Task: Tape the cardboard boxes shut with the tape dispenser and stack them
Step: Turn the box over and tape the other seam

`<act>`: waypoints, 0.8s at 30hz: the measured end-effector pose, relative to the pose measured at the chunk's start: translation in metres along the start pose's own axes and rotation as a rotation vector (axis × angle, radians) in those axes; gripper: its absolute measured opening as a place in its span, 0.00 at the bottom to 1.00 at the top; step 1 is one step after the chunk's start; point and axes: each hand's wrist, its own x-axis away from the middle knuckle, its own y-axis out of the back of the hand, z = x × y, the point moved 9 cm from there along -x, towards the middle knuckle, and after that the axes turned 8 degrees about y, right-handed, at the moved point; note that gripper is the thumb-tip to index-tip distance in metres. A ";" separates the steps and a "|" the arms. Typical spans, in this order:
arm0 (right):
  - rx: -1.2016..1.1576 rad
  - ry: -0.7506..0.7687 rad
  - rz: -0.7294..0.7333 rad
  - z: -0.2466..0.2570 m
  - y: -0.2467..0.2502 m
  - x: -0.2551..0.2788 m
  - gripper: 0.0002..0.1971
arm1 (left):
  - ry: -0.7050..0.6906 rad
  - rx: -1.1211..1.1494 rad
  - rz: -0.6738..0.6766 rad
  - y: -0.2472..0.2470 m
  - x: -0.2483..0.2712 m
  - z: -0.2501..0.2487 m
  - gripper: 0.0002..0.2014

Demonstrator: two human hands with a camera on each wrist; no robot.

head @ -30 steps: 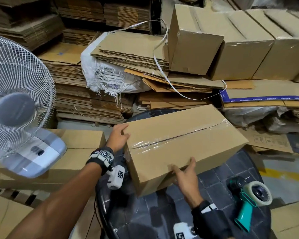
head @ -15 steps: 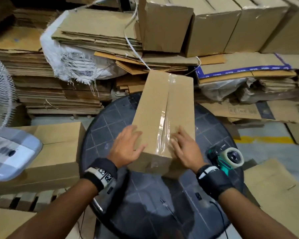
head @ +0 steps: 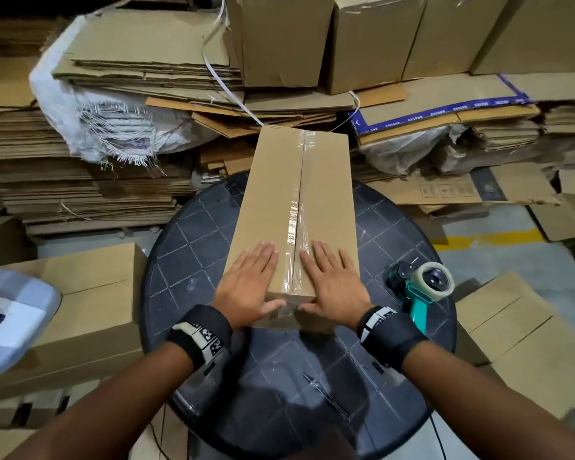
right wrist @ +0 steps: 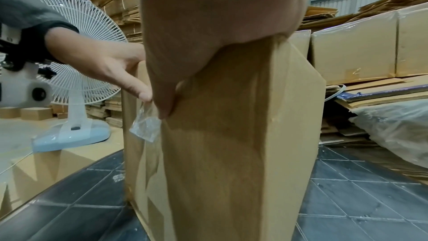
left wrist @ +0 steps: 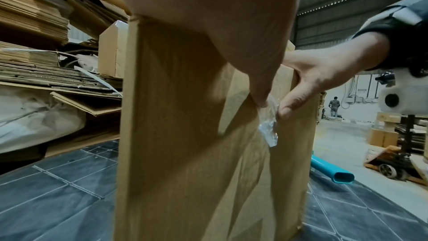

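The cardboard box (head: 297,207) lies long on the round dark table (head: 193,270), its taped seam running toward 12 o'clock. The left hand (head: 246,290) and the right hand (head: 334,287) press flat on its near end, fingers straight, both thumbs on the loose tape end (left wrist: 268,127). The tape dispenser (head: 422,287) lies at 3 o'clock of the hands.

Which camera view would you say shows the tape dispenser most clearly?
The head view: the tape dispenser lies whole on the round table, right of the box. The left wrist view catches only its teal handle end; the right wrist view misses it.
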 end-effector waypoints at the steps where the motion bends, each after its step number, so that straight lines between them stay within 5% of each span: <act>1: 0.001 -0.009 0.013 -0.001 0.001 0.000 0.58 | 0.011 0.007 0.021 -0.001 0.000 0.000 0.51; 10: -0.134 -0.472 0.022 -0.025 -0.001 0.028 0.64 | 0.113 0.025 0.108 -0.002 -0.004 -0.005 0.51; 14: -0.265 -0.379 -0.028 -0.031 0.000 0.033 0.56 | 0.123 0.067 0.171 0.002 -0.005 -0.009 0.52; 19: -0.480 -0.396 -0.080 -0.063 -0.010 0.058 0.54 | 0.157 0.305 0.412 0.019 -0.016 -0.012 0.53; 24: -0.599 -0.493 -0.062 -0.111 -0.042 0.095 0.52 | 0.158 0.438 0.247 0.053 -0.048 -0.057 0.43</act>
